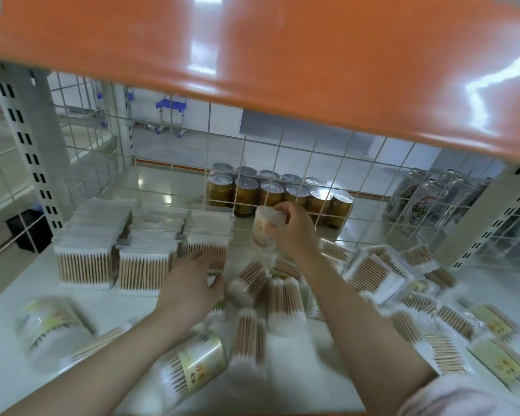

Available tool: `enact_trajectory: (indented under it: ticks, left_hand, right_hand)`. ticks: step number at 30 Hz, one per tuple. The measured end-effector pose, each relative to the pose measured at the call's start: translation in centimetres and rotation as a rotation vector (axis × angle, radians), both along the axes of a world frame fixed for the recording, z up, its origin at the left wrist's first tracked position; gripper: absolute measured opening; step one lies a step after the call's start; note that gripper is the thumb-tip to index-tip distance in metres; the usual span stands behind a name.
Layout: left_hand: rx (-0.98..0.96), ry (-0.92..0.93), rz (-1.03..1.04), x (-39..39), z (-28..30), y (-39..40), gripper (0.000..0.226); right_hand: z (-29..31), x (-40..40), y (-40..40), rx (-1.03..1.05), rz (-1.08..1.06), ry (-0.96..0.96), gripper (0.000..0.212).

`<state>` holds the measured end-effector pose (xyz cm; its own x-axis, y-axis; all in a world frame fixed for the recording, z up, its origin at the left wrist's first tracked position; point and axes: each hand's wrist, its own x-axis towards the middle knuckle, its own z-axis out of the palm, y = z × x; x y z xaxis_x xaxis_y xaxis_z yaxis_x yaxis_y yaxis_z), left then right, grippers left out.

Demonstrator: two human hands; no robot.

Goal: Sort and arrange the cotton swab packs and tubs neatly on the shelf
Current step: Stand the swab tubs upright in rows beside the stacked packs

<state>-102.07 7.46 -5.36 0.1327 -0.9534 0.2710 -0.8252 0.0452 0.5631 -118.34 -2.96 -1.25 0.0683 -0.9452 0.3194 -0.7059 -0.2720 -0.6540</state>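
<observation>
Three rows of flat cotton swab packs [87,262] stand upright at the back left of the white shelf [9,298]. My right hand [294,232] grips a round swab tub [263,228] near the wire grid, just right of the third row. My left hand [192,283] reaches to the front pack of the third row [207,250], fingers spread and touching it. Loose round tubs [285,304] lie tipped over between my arms. Labelled tubs lie on their sides at the front left [48,325] and front centre [195,367]. Flat packs [376,274] lie jumbled to the right.
A wire grid [282,163] closes the back of the shelf; gold cans [270,193] and clear-wrapped cans [427,196] stand behind it. An orange shelf board [252,55] hangs overhead. Slotted grey uprights [33,139] flank both sides.
</observation>
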Motion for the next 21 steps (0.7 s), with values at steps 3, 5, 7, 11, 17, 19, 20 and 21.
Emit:
enact_trajectory:
  ticks: [3, 5, 7, 11, 17, 19, 20, 21]
  left_hand:
    - [0.021, -0.007, -0.004, 0.2, -0.3, -0.2, 0.028]
    - [0.032, 0.007, -0.013, 0.3, -0.4, -0.2, 0.028]
    - [0.035, 0.020, -0.025, 0.3, -0.4, -0.2, 0.028]
    - [0.036, 0.028, -0.038, 0.3, -0.5, -0.3, 0.028]
    - [0.036, 0.049, -0.037, 0.2, -0.8, -0.4, 0.026]
    - [0.040, 0.051, -0.036, 0.1, -0.9, -0.3, 0.026]
    - [0.042, 0.047, -0.036, 0.1, -0.9, -0.3, 0.027]
    - [0.043, 0.040, -0.038, 0.1, -1.0, -0.2, 0.028]
  right_hand:
    - [-1.4, 0.4, -0.6, 0.036, 0.010, 0.030, 0.047]
    - [-2.3, 0.5, -1.1, 0.056, -0.009, 0.037, 0.046]
    - [-2.8, 0.6, -1.4, 0.069, -0.018, 0.044, 0.043]
    - [-3.3, 0.4, -1.6, 0.073, -0.002, 0.030, 0.039]
    - [-3.5, -0.2, -1.3, 0.109, 0.012, 0.027, 0.021]
    - [-3.3, -0.4, -1.2, 0.115, 0.031, 0.040, 0.018]
    - [-3.2, -0.4, -1.1, 0.116, 0.035, 0.046, 0.018]
    - [-3.1, -0.4, -1.1, 0.115, 0.036, 0.052, 0.017]
